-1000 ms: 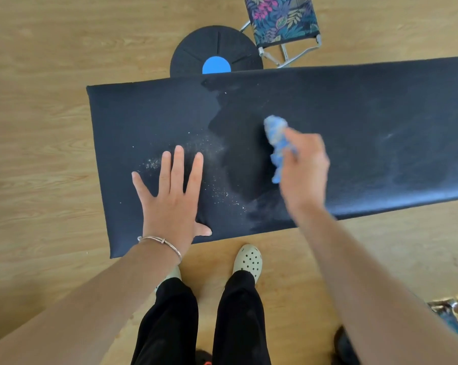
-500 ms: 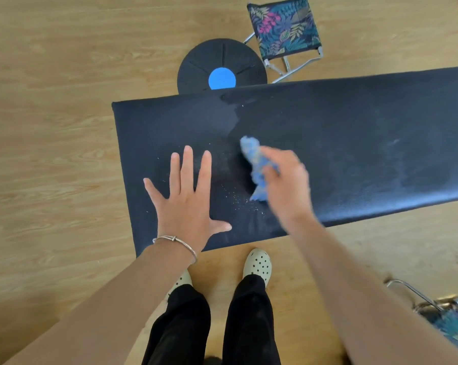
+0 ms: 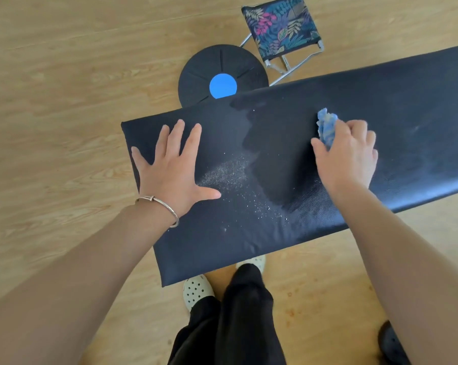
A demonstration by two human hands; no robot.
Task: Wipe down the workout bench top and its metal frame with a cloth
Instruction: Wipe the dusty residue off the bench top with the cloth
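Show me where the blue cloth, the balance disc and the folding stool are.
blue cloth (image 3: 326, 125), head view, its bunched upper end.
balance disc (image 3: 199, 72), head view, black top left of the blue centre.
folding stool (image 3: 278, 25), head view, the leaf-print seat.

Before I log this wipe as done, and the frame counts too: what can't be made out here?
Head view only.
- Metal frame: hidden beneath the bench top.
- Bench top's right end: cut off by the picture edge.
- Most of the cloth: covered by the right hand gripping it.
- Surface under the left hand: its flat palm hides it.
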